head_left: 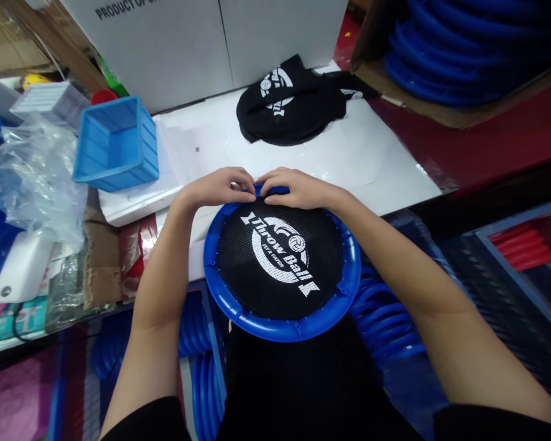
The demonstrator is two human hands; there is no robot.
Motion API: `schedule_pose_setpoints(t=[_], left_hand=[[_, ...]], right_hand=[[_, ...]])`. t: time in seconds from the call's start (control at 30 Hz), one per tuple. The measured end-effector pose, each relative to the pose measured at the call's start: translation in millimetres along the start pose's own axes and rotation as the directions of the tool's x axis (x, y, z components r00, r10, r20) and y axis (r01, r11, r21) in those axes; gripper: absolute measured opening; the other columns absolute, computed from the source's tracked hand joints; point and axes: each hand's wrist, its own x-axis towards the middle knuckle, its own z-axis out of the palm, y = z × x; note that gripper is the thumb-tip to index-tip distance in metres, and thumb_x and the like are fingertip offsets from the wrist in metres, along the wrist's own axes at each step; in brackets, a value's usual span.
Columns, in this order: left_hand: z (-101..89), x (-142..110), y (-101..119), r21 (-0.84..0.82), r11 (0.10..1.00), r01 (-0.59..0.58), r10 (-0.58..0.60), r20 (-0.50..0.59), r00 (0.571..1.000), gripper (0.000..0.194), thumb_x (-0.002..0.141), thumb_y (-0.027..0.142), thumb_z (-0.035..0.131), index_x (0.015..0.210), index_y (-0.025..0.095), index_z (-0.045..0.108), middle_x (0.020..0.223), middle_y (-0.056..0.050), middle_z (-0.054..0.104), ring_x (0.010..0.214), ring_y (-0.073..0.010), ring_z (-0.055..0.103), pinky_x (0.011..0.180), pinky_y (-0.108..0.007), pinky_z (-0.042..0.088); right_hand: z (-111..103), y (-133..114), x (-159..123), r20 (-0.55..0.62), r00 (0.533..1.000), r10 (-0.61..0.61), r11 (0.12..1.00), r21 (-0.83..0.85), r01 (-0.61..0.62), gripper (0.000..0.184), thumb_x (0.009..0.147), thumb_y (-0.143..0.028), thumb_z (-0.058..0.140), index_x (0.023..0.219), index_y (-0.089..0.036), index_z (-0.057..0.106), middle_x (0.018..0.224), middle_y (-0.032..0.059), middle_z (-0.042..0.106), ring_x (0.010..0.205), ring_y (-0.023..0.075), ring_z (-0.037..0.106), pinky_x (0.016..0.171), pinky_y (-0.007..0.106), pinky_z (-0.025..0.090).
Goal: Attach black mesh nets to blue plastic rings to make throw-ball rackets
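A round blue plastic ring [220, 300] with a black mesh disc [239, 245] across it lies tilted against my body and the table edge. White print on the mesh reads "Throw Ball". At the far side of the rim, my left hand [224, 187] has its fingers curled and its thumb on the mesh's edge. Close beside it, my right hand [298, 187] grips the same rim, thumb on the mesh edge and fingers over the blue plastic. The fingertips almost meet. Beyond them, a pile of black printed mesh discs [294, 107] rests on the white tabletop [202, 159].
A light-blue plastic bin [114, 144] stands at left, near a clear plastic bag [39, 184] and a white device [22, 266]. White cartons [183, 55] close off the back. Stacked blue rings [441, 55] fill a box at upper right; more blue rings [386, 315] sit below the table.
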Motion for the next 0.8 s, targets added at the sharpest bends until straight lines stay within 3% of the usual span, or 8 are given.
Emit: schedule_pose_setpoints(t=[0.27, 0.43, 0.57, 0.8], left_hand=[[-9.4, -7.4, -10.0, 0.064, 0.997, -0.036, 0.025, 0.171, 0.985, 0.034, 0.091, 0.051, 0.07, 0.109, 0.026, 0.083, 0.149, -0.009, 0.062, 0.128, -0.0259, 0.06, 0.109, -0.037, 0.048], [-9.2, -8.2, -10.5, 0.071, 0.997, -0.042, 0.029, 0.17, 0.985, 0.032, 0.091, 0.05, 0.072, 0.106, 0.025, 0.085, 0.15, -0.01, 0.062, 0.128, -0.0256, 0.061, 0.111, -0.038, 0.048], [-7.3, -9.0, -8.9, 0.103, 0.994, -0.042, 0.025, 0.154, 0.988, 0.03, 0.091, 0.046, 0.072, 0.106, 0.024, 0.085, 0.15, -0.011, 0.061, 0.13, -0.0263, 0.061, 0.114, -0.04, 0.046], [-5.7, -8.7, -5.1, 0.147, 0.987, -0.067, 0.051, 0.114, 0.992, 0.032, 0.094, 0.048, 0.07, 0.109, 0.024, 0.084, 0.142, -0.01, 0.068, 0.129, -0.0255, 0.063, 0.115, -0.038, 0.045]], right_hand=[[1.4, 4.5, 2.2, 0.011, 1.0, 0.005, 0.999, -0.035, -0.005, 0.024, 0.098, -0.036, 0.064, 0.111, -0.026, 0.081, 0.141, 0.0091, 0.073, 0.133, 0.0315, 0.063, 0.119, 0.056, 0.044], [-4.0, -3.9, -1.8, 0.033, 0.999, 0.041, 0.995, -0.095, -0.038, 0.027, 0.1, -0.036, 0.062, 0.115, -0.027, 0.082, 0.144, 0.0111, 0.07, 0.137, 0.0335, 0.06, 0.122, 0.057, 0.042], [-0.1, -14.4, -2.8, -0.065, 0.995, 0.075, 0.988, -0.131, -0.083, 0.025, 0.098, -0.031, 0.064, 0.114, -0.025, 0.082, 0.149, 0.0132, 0.065, 0.142, 0.035, 0.056, 0.122, 0.06, 0.041], [14.9, -12.8, 6.3, -0.071, 0.991, 0.115, 0.99, -0.077, -0.12, 0.012, 0.094, -0.024, 0.069, 0.099, -0.025, 0.08, 0.134, 0.0089, 0.074, 0.125, 0.0294, 0.066, 0.118, 0.053, 0.048]])
